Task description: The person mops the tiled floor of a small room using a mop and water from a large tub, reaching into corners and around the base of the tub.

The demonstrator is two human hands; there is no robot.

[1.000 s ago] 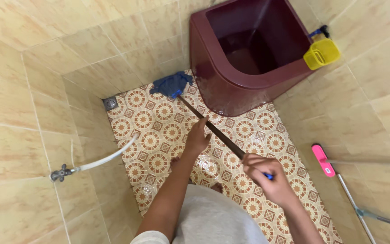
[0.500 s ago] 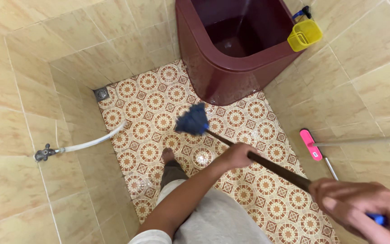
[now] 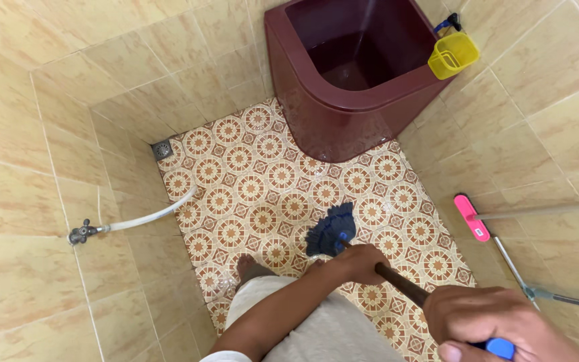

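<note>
Both hands are wrapped around the mop handle (image 3: 397, 280): left hand (image 3: 358, 261) low by the blue mop head (image 3: 332, 230), right hand (image 3: 489, 323) up at the blue end. Head sits on the patterned floor (image 3: 263, 181), looks soft and floppy, probably wet-heavy; the stick is stiff. Maroon water tub (image 3: 330, 114) looks near empty, and I can't tell what's in the yellow basket (image 3: 454, 55).

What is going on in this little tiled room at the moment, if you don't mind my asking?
A person is mopping the patterned floor. The left hand grips the dark mop handle low down, and the right hand holds its blue-tipped top end. The blue mop head rests on the tiles just ahead of the person's bare foot. A maroon water tub stands in the far corner with a yellow scoop on its rim.
</note>
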